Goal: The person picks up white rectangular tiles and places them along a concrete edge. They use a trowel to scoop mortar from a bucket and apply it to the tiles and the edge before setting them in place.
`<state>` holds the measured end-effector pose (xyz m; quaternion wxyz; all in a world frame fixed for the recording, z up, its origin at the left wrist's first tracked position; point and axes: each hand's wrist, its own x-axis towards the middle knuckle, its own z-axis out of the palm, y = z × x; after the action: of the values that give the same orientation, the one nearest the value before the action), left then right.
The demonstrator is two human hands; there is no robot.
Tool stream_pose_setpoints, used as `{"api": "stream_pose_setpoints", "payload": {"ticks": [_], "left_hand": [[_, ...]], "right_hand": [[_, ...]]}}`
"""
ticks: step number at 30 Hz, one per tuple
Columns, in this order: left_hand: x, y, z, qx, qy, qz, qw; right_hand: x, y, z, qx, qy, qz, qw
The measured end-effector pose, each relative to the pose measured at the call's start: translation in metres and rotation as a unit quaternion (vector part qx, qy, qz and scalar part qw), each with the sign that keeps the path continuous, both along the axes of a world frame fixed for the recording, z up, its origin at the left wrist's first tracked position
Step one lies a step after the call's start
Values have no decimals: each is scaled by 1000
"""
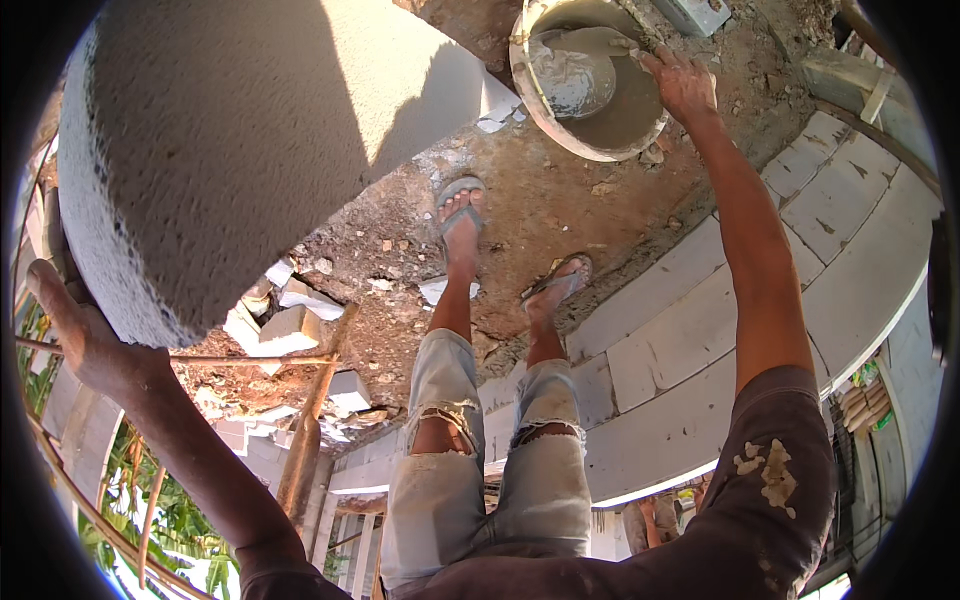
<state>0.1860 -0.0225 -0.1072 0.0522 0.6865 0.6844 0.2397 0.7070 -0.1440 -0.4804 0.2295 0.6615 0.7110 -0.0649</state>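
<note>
1. Left hand [75, 325] grips the big pale grey aerated concrete block [240, 140] from its left end, palm and fingers pressed to the side; block held up close to the camera, filling the upper left.
2. Right hand [683, 85] reaches into the round grey bucket of wet mortar [590, 85] at top centre, fingers closed on a tool handle at the rim; the tool itself mostly hidden, can't tell its kind.
3. Block: rough, pitted, porous face, rounded look from the lens, one half in shadow, one sunlit; lower edge hangs above the rubble.
4. Wall of laid pale grey blocks [700, 340] curves along the right, smooth tops, thin joints; it edges the standing area on that side.
5. Bare brown dirt ground [560, 210] between bucket and feet, lumpy, with scattered stones; open patch around the feet.
6. Broken white block pieces [290, 320] lie below the held block, near a wooden pole [310, 420].
7. Bucket: mortar grey, glossy, smeared on the inner wall; stands on dirt just beyond the feet.
8. Feet in grey sandals [460, 205], torn pale jeans above.
</note>
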Motion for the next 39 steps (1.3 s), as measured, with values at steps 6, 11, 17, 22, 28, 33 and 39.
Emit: {"api": "stream_pose_setpoints", "payload": {"ticks": [6, 11, 17, 22, 28, 33, 39], "left_hand": [[-81, 33, 16, 35, 153, -136, 978], [31, 36, 2, -31, -297, 52, 953], [27, 42, 4, -65, -258, -17, 964], [26, 37, 0, -32, -208, -44, 977], [36, 33, 9, -27, -314, -34, 948], [36, 30, 6, -37, -408, -14, 912], [25, 21, -1, -35, -624, -10, 781]], "right_hand": [[-5, 9, -7, -138, 114, -8, 984], [0, 8, 8, -298, 265, -148, 905], [47, -57, 30, -308, 497, -348, 733], [21, -88, 172, -234, 553, -407, 689], [-13, -65, 401, -188, 562, -383, 709], [-72, -20, 515, -37, 559, -229, 796], [-172, 55, 543, 130, 275, 37, 952]]}}
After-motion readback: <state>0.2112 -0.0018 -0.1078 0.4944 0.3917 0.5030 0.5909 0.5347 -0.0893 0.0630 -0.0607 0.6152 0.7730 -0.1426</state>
